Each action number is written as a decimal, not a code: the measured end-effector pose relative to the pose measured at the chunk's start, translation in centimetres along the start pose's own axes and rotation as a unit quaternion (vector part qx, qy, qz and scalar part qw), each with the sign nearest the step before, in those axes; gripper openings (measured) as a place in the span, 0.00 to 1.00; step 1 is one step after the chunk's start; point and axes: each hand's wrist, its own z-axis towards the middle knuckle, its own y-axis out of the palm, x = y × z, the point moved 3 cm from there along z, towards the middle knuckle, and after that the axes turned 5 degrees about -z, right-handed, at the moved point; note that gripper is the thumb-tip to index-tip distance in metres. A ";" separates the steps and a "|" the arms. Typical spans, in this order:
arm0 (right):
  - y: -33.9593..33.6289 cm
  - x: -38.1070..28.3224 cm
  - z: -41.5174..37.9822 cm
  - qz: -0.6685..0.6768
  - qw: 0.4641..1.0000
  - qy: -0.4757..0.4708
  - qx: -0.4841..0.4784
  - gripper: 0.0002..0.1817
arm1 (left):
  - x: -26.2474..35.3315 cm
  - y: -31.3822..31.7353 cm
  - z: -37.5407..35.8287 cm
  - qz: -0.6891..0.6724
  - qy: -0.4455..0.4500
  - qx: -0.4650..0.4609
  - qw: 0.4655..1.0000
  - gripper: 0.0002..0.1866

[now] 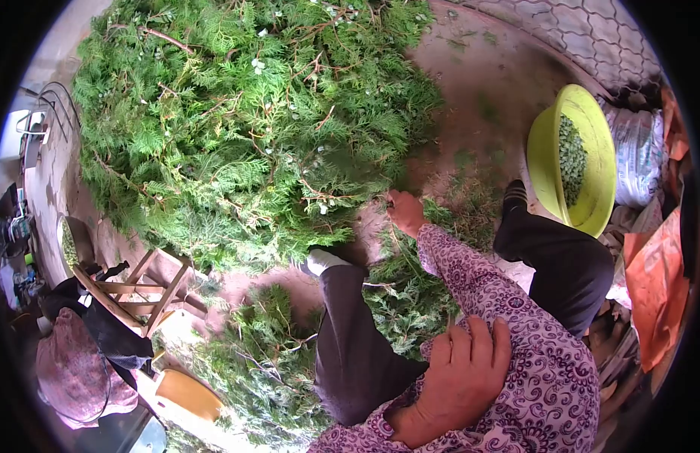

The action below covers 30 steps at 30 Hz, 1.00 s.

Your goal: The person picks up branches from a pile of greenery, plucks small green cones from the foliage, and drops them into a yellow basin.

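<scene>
My right hand (406, 212) reaches to the near edge of a big heap of green conifer branches (267, 128). Its fingers are closed around a thin twig there, and their tips are partly hidden in the foliage. Small pale cones (258, 66) dot the heap. Across my right sleeve (508, 317) lies my left hand (459, 374), fingers stretched out and resting on the patterned cloth. More cut sprigs (410, 302) lie on the ground between my legs.
On the right, a tilted yellow-green basin (544, 155) holds small green cones. Beside it are a white sack (635, 155) and an orange cloth (659, 287). At left stand a wooden stool (142, 288), an orange basin (190, 394) and a person in a pink patterned garment (74, 366).
</scene>
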 end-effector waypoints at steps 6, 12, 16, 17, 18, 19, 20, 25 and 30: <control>0.4 0.6 0.0 0.293 0.946 0.052 -0.127 0.08 | 0.0 -0.3 -0.3 -0.011 0.007 -0.004 1.000 0.18; 2.8 -0.7 -1.1 0.418 0.850 0.162 -0.278 0.07 | -0.1 -0.6 -0.5 -0.020 0.016 0.010 1.000 0.17; 5.0 -2.4 0.1 0.329 0.925 0.042 -0.187 0.09 | -0.3 -0.7 -0.6 -0.013 0.002 0.010 1.000 0.17; 4.9 -3.3 0.3 0.210 0.968 -0.054 -0.128 0.10 | -0.4 -0.8 -0.6 -0.011 -0.001 0.009 1.000 0.17; 4.9 -4.2 0.1 0.084 0.983 -0.148 -0.066 0.12 | -0.4 -0.9 -0.7 -0.008 -0.004 0.007 1.000 0.17; 5.1 -4.8 0.0 0.051 0.983 -0.171 -0.051 0.12 | -0.5 -0.9 -0.7 -0.007 -0.008 0.007 1.000 0.17; 5.1 -5.2 -0.2 0.052 0.983 -0.170 -0.053 0.12 | -0.5 -1.0 -0.7 -0.007 -0.010 0.006 1.000 0.17; 5.1 -6.3 -0.2 -0.047 0.975 -0.189 -0.105 0.09 | -0.7 -1.2 -0.8 -0.003 -0.020 0.005 1.000 0.16; 5.2 -7.7 -2.5 -0.016 0.960 -0.234 -0.151 0.08 | -0.6 -1.4 -1.0 0.002 -0.029 0.005 1.000 0.16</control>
